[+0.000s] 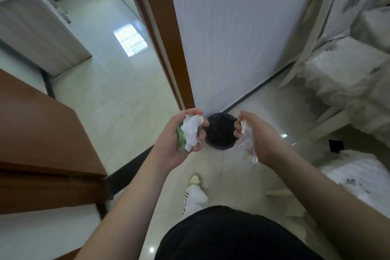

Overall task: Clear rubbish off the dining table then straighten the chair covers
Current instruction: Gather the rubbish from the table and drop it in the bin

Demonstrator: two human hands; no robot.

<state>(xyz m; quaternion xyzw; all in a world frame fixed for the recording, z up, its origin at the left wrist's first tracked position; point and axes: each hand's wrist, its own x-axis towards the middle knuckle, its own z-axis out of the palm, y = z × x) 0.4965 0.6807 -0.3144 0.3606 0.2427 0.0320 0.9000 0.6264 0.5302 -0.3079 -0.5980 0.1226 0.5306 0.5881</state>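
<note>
My left hand (171, 143) grips a wad of crumpled white paper (192, 131) together with a green wrapper (181, 139). My right hand (260, 139) is closed on crumpled clear plastic (248, 143) that hangs below the fingers. Both hands hover just above a round bin with a black liner (220, 132), which stands on the floor at the foot of the white wall, one hand on each side of its rim. Chairs with white lace covers (346, 78) stand to the right.
A brown door frame (160, 34) rises beyond the bin and leads to another tiled room. A brown wooden cabinet (42, 133) stands at the left. My foot in a white sock (195, 194) is on the pale tiled floor. A second covered seat (356, 175) sits at the lower right.
</note>
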